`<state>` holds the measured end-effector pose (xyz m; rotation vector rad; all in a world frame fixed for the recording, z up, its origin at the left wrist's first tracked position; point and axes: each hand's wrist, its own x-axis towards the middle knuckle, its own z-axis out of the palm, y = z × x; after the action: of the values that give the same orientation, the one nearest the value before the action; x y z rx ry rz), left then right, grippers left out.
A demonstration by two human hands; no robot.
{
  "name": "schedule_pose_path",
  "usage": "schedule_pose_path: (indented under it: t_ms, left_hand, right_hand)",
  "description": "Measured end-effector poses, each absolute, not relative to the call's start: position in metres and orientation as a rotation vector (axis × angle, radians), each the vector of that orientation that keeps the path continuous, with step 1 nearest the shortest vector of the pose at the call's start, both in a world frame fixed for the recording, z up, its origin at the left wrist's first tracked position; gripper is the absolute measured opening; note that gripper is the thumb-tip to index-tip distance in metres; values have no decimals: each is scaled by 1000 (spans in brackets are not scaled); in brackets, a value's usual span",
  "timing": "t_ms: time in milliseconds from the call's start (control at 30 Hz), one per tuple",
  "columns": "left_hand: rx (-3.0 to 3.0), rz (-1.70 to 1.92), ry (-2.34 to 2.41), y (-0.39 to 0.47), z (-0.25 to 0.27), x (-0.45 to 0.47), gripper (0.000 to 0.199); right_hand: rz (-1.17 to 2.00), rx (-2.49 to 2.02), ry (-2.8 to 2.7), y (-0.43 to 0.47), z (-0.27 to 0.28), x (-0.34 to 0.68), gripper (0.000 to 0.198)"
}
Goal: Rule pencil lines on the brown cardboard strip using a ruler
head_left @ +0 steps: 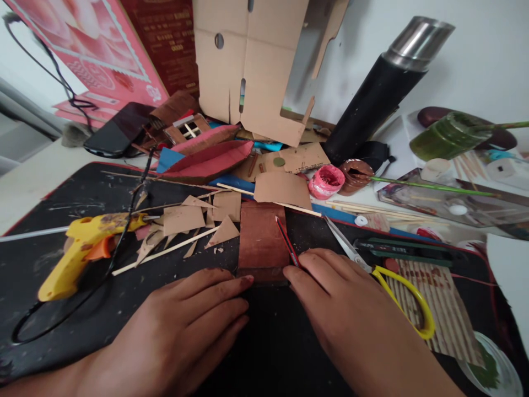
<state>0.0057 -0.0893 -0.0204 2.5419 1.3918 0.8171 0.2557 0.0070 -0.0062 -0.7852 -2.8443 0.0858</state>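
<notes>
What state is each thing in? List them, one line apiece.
Pencil: held in the right hand
Brown cardboard: painted, left hand at its near edge
Pink jar: uncapped
Brown jar: uncapped, green stick in its mouth
Green jar: uncapped
Flask: capped
Glue gun: on its side, glue stick protruding
Scissors: opening unclear, partly hidden

Apparently a home craft corner: from the wearer, a yellow plastic glue gun with orange trigger lies at ten o'clock, a brown-painted rectangular cardboard piece at twelve, an open jar of pink paint and a black steel-capped flask at one, yellow-handled metal scissors at two, and a black slab-shaped phone at eleven.
</notes>
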Motion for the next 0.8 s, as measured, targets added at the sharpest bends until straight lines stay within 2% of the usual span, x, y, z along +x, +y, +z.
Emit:
schedule_pose_path:
  t_ms: [367, 800]
  left_hand:
    - [2562, 802, 1427, -88, -19, 5, 28]
    - [2546, 821, 1430, -87, -19, 6, 26]
  right_hand:
    - [169, -837, -2835, 6, -11, 259, 24]
    - [173, -823, -2833, 7, -12, 260, 26]
